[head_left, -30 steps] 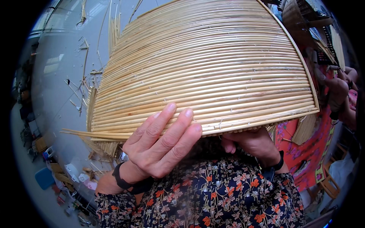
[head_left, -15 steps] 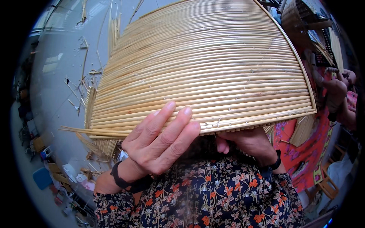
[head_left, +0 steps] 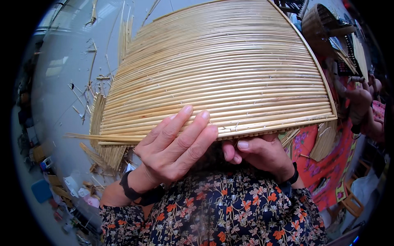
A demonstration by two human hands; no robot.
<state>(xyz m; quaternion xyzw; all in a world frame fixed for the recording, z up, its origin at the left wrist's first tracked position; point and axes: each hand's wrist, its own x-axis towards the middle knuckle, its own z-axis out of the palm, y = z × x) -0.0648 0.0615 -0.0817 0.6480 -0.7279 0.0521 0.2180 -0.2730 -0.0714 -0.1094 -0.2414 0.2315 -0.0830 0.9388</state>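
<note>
A wide mat of pale, parallel reeds with a bound right border fills the upper middle. My left hand lies over its near edge, fingers on top and thumb hidden, beside loose reed ends jutting leftward. My right hand is curled beneath the near edge, thumb and bent fingertips showing; what is pinched there is hidden. A dark floral garment is below both hands.
Another person's hand shows at the right. A woven basket, a red floral cloth, a reed bundle and a wooden stool are nearby. Scattered reed offcuts lie on the pale surface at left.
The mat's near edge and both my hands have moved slightly up and left. My right thumb has come out from under the edge into view.
</note>
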